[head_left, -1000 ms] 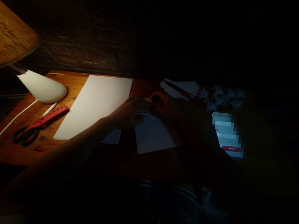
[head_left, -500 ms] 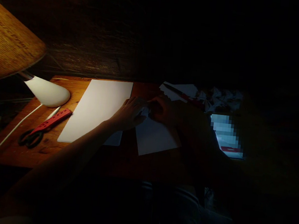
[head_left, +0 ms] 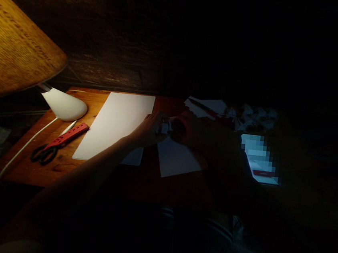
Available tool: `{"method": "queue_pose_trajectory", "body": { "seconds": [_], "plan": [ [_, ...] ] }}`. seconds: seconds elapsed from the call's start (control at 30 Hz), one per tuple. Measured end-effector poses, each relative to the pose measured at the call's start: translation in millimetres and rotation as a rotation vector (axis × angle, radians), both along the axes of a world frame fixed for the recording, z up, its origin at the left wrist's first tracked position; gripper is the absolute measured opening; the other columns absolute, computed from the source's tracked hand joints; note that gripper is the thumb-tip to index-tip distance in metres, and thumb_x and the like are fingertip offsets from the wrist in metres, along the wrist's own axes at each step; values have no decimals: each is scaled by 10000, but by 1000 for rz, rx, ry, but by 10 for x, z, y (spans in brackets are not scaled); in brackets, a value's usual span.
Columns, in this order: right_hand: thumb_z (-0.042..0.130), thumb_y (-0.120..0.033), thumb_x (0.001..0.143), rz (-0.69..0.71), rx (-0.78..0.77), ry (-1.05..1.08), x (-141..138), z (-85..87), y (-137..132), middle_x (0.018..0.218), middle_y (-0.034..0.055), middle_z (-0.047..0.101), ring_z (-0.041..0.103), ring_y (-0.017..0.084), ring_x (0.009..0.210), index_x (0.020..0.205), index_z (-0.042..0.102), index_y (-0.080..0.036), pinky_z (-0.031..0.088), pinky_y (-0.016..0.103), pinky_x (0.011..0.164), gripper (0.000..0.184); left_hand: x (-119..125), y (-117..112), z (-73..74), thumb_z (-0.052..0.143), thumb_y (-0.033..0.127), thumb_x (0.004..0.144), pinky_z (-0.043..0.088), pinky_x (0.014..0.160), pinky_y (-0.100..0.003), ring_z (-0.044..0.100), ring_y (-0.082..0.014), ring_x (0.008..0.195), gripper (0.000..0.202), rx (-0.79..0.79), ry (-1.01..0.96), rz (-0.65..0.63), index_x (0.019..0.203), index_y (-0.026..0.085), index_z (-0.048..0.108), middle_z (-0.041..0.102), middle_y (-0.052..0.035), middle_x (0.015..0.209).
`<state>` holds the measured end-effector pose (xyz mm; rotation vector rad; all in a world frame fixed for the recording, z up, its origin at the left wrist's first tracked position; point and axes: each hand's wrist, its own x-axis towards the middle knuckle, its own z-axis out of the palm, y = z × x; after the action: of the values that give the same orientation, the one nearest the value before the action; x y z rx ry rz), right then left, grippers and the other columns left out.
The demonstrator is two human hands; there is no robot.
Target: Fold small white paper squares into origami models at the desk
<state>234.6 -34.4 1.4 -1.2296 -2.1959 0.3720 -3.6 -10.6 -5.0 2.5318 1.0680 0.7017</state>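
Near the middle of the desk, my left hand (head_left: 150, 128) is closed on a small piece of folded white paper (head_left: 165, 127). My right hand (head_left: 187, 127) meets it from the other side, its fingers curled against the same paper; deep shadow hides most of that hand. Beneath both hands lies a white sheet of paper (head_left: 180, 160). A stack of larger white sheets (head_left: 116, 125) rests to the left, partly under my left forearm.
At left stand a lamp (head_left: 64, 105) with a printed shade and dark-handled scissors (head_left: 45, 154) beside a red perforated strip (head_left: 68, 136). A lit phone (head_left: 258, 156) lies at right. Behind it are several folded paper pieces (head_left: 256, 117); a dark-bladed tool (head_left: 204, 106) rests on paper scraps.
The view has shifted slightly, so the desk appears farther right. Both hands stay together at the small paper, which now shows more plainly between them as the fingers shift.
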Motion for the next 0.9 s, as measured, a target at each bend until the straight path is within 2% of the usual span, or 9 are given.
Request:
{"method": "queue_pose_trajectory", "body": {
  "seconds": [0.13,0.27,0.43,0.5,0.57,0.67,0.73,0.8,0.9],
  "plan": [
    [826,-470,812,19,-40,4,11,27,-3,1108,102,636,594,299,1035,1047,701,-217,480,432,897,367,-10,18,-50,757,233,782,551,969,-480,648,-282,1078,553,8,-80,-29,1274,197,508,656,-107,1188],
    [829,-411,794,14,7,78,21,-55,38,1103,90,646,606,283,1025,1040,682,-214,477,413,881,348,-4,28,-80,760,145,750,576,917,-419,631,-253,1056,674,5,-264,-96,1367,188,494,622,-103,1169],
    [798,-360,817,11,22,195,31,-95,35,1096,94,685,624,245,931,1114,640,-200,461,360,778,373,28,31,-104,703,84,775,562,734,-295,641,-157,875,755,-154,-487,-120,1475,221,455,614,-74,1145],
    [794,-366,841,28,-21,176,29,-24,-8,1053,75,710,634,233,898,1108,641,-211,457,352,776,344,32,41,-106,695,92,769,551,702,-269,652,-144,844,682,-217,-509,-123,1415,214,513,647,-60,1100],
    [815,-395,851,30,-56,135,23,65,-56,1029,60,731,648,228,882,1128,655,-220,453,356,797,364,30,51,-87,684,93,752,566,742,-282,678,-161,872,548,-238,-485,-118,1285,196,606,693,-48,1030],
    [814,-430,876,48,-58,79,5,147,-93,996,52,743,653,220,875,1066,684,-212,443,364,832,317,23,56,-23,656,98,756,567,776,-306,692,-173,865,267,-197,-431,-110,1007,181,692,722,-38,927],
    [793,-380,898,63,-37,38,-9,147,-91,998,55,746,649,216,893,998,696,-200,440,369,861,228,23,52,22,655,109,760,554,761,-307,677,-166,819,113,-138,-413,-113,845,181,676,704,-31,856],
    [771,-315,907,73,-14,10,-21,119,-81,1017,51,749,651,216,918,989,704,-198,443,379,901,157,27,45,52,656,119,765,542,740,-303,664,-158,792,66,-97,-413,-124,775,184,648,684,-26,820],
    [758,-271,910,83,35,-15,-34,66,-68,1042,44,747,662,227,969,1016,718,-206,437,426,998,131,41,37,70,662,122,786,540,743,-300,669,-154,801,73,-78,-432,-154,773,187,632,690,-29,838]
  ]
}}
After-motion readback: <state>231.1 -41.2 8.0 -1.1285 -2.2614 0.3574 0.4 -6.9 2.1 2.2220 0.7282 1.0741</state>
